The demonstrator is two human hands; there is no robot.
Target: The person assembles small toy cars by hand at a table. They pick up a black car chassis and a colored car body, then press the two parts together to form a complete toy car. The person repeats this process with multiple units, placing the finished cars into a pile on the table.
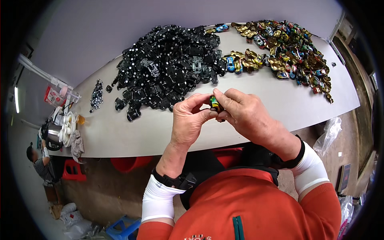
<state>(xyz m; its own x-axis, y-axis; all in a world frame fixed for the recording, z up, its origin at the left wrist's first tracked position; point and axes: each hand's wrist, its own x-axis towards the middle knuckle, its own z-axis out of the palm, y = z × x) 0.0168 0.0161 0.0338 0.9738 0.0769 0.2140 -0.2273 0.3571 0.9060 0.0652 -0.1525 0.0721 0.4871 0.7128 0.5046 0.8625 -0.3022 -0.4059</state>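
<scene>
Between the fingertips of both hands is a small toy car (216, 104) with a green and yellow body and a dark underside, held just above the table's near edge. My left hand (191, 116) pinches it from the left, thumb and fingers closed. From the right, my right hand (244, 110) grips it with its thumb on top, hiding part of it. Beyond my hands lies a large heap of black toy car chassis (168, 60) with small wheels. At the far right spreads a pile of gold and coloured car bodies (288, 52).
The pale table (120, 136) curves across the view. A small pile of silvery parts (97, 96) lies left. At the left end stand a metal kettle (54, 134), white cups (68, 130) and a cloth (77, 146). Another person (42, 168) is beyond; red stools (73, 170) stand below.
</scene>
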